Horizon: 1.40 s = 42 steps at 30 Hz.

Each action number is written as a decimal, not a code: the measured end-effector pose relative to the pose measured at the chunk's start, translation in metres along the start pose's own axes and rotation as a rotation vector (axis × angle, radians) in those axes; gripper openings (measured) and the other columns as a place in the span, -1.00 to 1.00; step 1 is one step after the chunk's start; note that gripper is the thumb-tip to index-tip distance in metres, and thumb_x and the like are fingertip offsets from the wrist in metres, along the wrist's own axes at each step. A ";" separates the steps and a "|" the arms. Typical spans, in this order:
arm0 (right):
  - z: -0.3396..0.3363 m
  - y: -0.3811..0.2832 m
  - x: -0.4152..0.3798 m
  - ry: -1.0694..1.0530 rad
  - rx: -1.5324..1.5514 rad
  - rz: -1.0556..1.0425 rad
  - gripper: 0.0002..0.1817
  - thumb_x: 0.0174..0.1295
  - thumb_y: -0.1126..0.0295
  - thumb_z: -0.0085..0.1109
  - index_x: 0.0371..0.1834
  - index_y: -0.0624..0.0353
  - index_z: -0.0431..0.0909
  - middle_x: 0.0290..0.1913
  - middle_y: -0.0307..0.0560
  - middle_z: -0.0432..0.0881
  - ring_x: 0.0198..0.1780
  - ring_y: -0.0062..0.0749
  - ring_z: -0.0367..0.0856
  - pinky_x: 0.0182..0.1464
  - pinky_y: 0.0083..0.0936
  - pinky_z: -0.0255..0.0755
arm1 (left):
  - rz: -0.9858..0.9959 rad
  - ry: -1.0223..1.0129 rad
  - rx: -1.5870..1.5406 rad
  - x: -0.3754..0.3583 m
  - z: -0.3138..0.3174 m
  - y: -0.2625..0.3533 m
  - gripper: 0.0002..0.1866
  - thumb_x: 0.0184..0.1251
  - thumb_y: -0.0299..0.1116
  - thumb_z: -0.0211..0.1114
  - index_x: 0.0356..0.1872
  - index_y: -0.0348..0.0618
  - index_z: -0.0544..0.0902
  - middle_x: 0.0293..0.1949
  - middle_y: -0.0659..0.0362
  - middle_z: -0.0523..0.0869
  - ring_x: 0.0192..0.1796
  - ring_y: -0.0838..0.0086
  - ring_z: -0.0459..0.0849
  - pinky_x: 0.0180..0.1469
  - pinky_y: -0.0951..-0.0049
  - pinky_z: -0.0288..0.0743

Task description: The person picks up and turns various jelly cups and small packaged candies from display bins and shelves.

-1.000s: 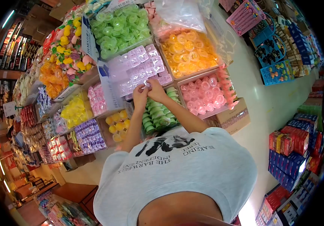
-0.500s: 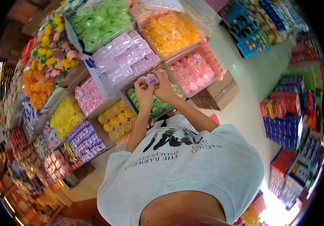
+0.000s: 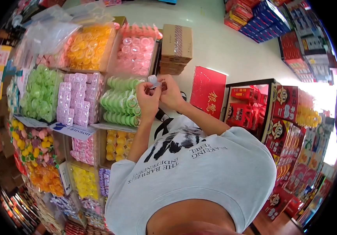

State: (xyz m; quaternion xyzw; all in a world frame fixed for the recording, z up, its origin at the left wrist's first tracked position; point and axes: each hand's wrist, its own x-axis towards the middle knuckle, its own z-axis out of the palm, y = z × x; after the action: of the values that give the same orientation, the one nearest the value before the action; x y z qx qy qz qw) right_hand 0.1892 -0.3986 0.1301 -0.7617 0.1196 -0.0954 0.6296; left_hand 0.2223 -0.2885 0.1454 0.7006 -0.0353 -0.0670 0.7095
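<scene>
A small pale lilac-white piece with a clear plastic look (image 3: 152, 80) is between my fingertips; its exact kind is too small to make out. My left hand (image 3: 149, 100) pinches it from the left. On the other side, my right hand (image 3: 170, 93) has its fingers closed around it, meeting the left. Both hands are just past the right edge of a bin of green round-lidded pieces (image 3: 120, 101). Left of that lie stacked lilac packets (image 3: 78, 98), and pink round cups (image 3: 137, 55) fill the bin above.
Bins of orange pieces (image 3: 88, 45), light green pieces (image 3: 40, 94) and yellow-orange cups (image 3: 117, 145) surround the hands. A cardboard box (image 3: 177, 43) stands beyond. To the right are a red box (image 3: 207, 92) and a black-framed rack (image 3: 248, 105) with red packs.
My view and body have turned to the right, so the bins now lie further left. My hands have moved from above the green bin to its right side, still together on the small piece.
</scene>
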 end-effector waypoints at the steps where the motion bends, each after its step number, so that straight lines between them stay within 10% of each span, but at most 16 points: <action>1: -0.005 -0.003 -0.004 0.023 0.007 -0.004 -0.60 0.13 0.65 0.23 0.04 0.24 0.37 -0.05 0.08 0.46 -0.15 -0.25 0.59 -0.11 -0.39 0.54 | 0.009 -0.022 0.007 -0.004 0.005 -0.001 -0.66 0.18 -0.53 0.46 -0.13 -0.25 0.46 -0.19 0.23 0.46 -0.34 0.71 0.41 -0.31 0.66 0.39; 12: -0.128 -0.012 -0.053 0.351 -0.005 -0.097 -0.56 0.14 0.50 0.41 0.01 0.18 0.39 -0.13 -0.06 0.54 -0.20 -0.43 0.61 -0.22 -0.48 0.55 | 0.168 -0.157 0.119 -0.035 0.131 0.013 -0.55 0.16 -0.52 0.46 0.03 -0.26 0.44 -0.15 0.17 0.53 -0.20 0.53 0.54 -0.19 0.56 0.49; 39: -0.483 0.078 -0.325 1.819 -0.307 -0.029 -0.51 -0.07 0.60 0.40 -0.03 0.25 0.44 0.07 0.14 0.45 0.08 0.02 0.50 0.07 -0.29 0.47 | 0.235 -1.563 0.096 -0.321 0.557 0.008 -0.65 0.24 -0.44 0.43 -0.08 -0.30 0.45 0.02 0.02 0.60 0.02 0.37 0.65 0.04 0.38 0.58; 42: -0.519 0.081 -0.337 1.911 -0.339 0.007 -0.52 -0.07 0.59 0.45 -0.04 0.24 0.48 0.05 0.07 0.47 0.00 -0.15 0.58 -0.01 -0.41 0.52 | 0.278 -1.676 0.057 -0.339 0.596 0.014 -0.64 0.25 -0.44 0.43 -0.07 -0.32 0.45 0.05 0.02 0.58 0.01 0.39 0.64 0.01 0.38 0.61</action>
State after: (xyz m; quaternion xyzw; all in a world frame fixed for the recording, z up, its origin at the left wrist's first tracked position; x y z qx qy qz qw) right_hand -0.2903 -0.7968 0.1506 -0.4432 0.5951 -0.6536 0.1489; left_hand -0.1977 -0.8290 0.1834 0.4265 -0.6366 -0.4750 0.4327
